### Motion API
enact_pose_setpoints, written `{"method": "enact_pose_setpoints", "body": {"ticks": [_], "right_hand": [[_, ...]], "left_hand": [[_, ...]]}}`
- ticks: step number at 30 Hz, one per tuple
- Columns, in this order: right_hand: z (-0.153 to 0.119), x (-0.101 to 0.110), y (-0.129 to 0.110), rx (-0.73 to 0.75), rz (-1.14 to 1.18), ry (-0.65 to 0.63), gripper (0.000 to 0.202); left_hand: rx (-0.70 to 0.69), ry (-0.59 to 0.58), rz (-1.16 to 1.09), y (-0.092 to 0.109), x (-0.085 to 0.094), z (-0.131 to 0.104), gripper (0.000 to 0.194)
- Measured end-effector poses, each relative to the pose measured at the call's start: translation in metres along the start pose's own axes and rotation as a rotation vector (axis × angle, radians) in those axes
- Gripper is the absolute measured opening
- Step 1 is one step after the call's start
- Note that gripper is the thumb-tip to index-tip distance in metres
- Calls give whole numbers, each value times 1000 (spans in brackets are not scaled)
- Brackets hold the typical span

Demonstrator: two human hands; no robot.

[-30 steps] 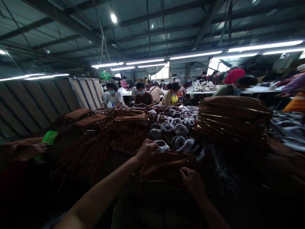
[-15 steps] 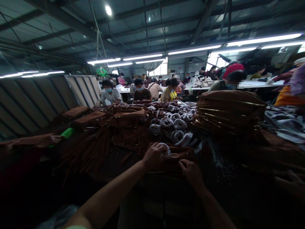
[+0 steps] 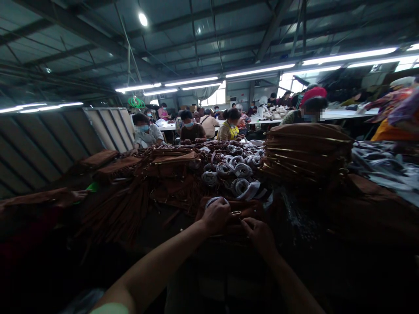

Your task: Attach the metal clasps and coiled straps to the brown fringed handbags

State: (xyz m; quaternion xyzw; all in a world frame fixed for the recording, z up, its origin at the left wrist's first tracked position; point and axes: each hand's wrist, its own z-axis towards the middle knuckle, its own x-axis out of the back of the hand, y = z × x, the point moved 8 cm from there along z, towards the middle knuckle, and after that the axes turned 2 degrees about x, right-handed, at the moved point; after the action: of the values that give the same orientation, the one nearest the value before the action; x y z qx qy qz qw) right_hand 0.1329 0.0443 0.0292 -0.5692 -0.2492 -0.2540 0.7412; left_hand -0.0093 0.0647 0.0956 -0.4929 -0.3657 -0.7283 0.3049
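Observation:
A brown bag (image 3: 252,209) lies on the dark table in front of me. My left hand (image 3: 216,216) is closed round a pale wrapped strap roll (image 3: 214,200) at the bag's left part. Beside its fingers a gold metal clasp (image 3: 236,213) shows. My right hand (image 3: 258,233) is pinched at the bag's front, just right of the clasp; what its fingertips hold is too small and dark to make out. Behind the bag is a heap of wrapped strap rolls (image 3: 242,171).
Stacked brown bags with gold zips (image 3: 304,150) stand at the right. Fringed brown pieces (image 3: 121,209) and more bags (image 3: 176,159) lie left. Another person's hand (image 3: 73,197) is at the far left, near a green object (image 3: 92,187). Several people sit behind the table.
The view has shifted slightly. My left hand now covers more of the strap roll, and more of the brown bag shows behind it. The green object at the left is less visible.

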Motion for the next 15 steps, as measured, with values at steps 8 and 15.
{"method": "enact_pose_setpoints", "body": {"ticks": [8,15], "right_hand": [[0,1,0,-11,-46,5,36],[-2,2,-7,-14,-27,20,36]], "left_hand": [[18,53,-83,-10,-9,-4,18],[78,210,-288,-24,-26,-1,16]]}}
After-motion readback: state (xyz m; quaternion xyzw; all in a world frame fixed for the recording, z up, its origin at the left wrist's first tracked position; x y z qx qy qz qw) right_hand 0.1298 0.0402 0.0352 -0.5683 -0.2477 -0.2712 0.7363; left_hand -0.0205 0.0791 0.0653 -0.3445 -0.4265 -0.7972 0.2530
